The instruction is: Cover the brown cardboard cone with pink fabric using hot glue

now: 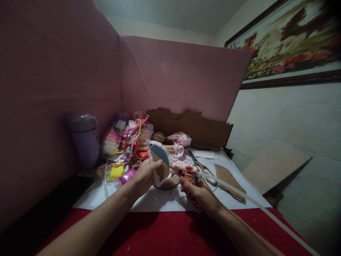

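Note:
My left hand (146, 174) grips a round cardboard disc (161, 161) by its near left edge, thumb lying on its face. Part of the disc's face is blue-grey, the rest brown, and pale fabric is folded round its rim. My right hand (198, 190) is wrapped round a flower-patterned hot glue gun (185, 170), its nozzle pointing left, close to the disc's right edge. Whether the tip touches the fabric I cannot tell. A long translucent glue stick (247, 195) sticks out of the gun's back toward the lower right. Beneath the disc lies another round brown piece (170, 183).
Gold-handled scissors (207, 173) and a cardboard piece (229, 181) lie on the right of the white sheet (149, 203). Behind are a twine ball (158, 137), pink fabric (181, 140) and colourful pipe cleaners (137, 131). A purple bottle (85, 142) stands left. Pink panels (173, 74) enclose the back and left.

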{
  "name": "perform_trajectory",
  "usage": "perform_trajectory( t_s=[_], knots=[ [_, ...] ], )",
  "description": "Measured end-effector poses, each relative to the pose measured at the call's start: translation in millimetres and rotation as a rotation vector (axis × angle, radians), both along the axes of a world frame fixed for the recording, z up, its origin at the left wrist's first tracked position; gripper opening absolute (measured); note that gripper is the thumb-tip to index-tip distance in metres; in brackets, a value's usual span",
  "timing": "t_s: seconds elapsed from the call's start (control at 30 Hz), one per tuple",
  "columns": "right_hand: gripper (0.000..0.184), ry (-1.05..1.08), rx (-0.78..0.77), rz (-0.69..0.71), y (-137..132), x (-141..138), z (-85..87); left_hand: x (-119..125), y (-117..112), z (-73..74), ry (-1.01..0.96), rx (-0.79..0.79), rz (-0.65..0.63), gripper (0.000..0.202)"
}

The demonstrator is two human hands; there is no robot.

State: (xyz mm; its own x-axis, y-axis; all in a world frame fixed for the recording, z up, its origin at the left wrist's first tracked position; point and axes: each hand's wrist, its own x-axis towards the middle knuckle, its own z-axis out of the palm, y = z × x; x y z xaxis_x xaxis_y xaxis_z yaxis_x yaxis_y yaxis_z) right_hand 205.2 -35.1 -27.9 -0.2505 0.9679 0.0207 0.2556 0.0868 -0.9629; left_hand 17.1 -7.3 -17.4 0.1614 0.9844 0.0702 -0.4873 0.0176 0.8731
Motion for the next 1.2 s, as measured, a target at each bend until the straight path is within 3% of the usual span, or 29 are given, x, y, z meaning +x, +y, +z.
perform_trajectory(
  t_s=[1.2],
  knots=[
    [0.056,0.009,-0.034,-0.028,0.7,0.0,1.2,1.5,-1.8,0.0,0.02,-0.01,-0.047,0.021]
  ],
)
